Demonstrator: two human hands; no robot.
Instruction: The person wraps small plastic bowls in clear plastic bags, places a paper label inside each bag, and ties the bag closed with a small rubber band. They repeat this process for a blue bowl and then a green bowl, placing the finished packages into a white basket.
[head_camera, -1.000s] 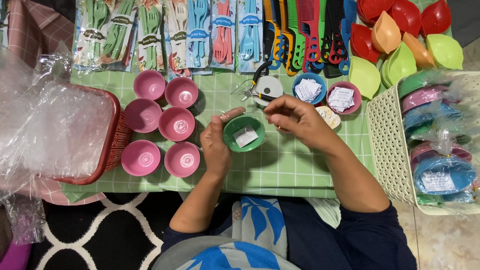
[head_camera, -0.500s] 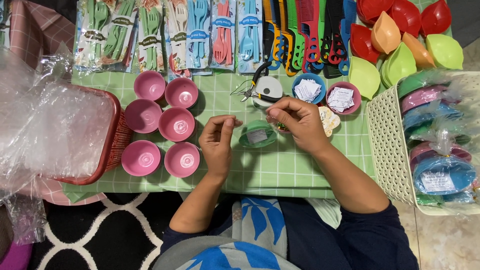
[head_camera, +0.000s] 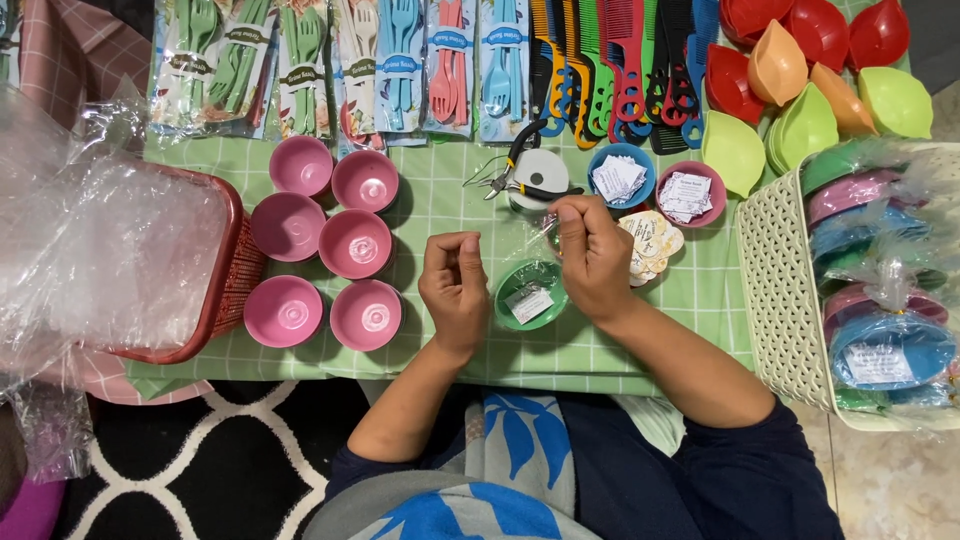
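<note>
- The left hand (head_camera: 455, 282) is curled nearly shut, fingertips drawn in toward the thumb, just left of a small green plastic bowl (head_camera: 530, 295); whether it pinches anything I cannot tell.
- The right hand (head_camera: 592, 255) is closed, thumb and fingertips pinching a clear, thin plastic wrap (head_camera: 530, 245) that stretches from the fingers down over the bowl.
- The green bowl sits on the green checked tablecloth (head_camera: 440, 190) between the two hands, with a small white paper label (head_camera: 528, 303) lying inside it.
- It looks as if the bowl is labelled and partly bagged (the wrap's mouth is not yet closed, as far as I can judge).
- Six pink plastic bowls (head_camera: 355, 243) stand in two columns to the left, bare and without wrap or label, so they seem left to do.
- A white lattice basket (head_camera: 785, 290) on the right holds bowls already in clear bags (head_camera: 885, 350), which reads as finished work.
- Ahead of the hands stand a blue bowl of folded labels (head_camera: 618, 178), a pink bowl of labels (head_camera: 688, 192), and pliers on a white tape roll (head_camera: 535, 178).
- A red basket of clear plastic bags (head_camera: 110, 260) sits far left.
</note>
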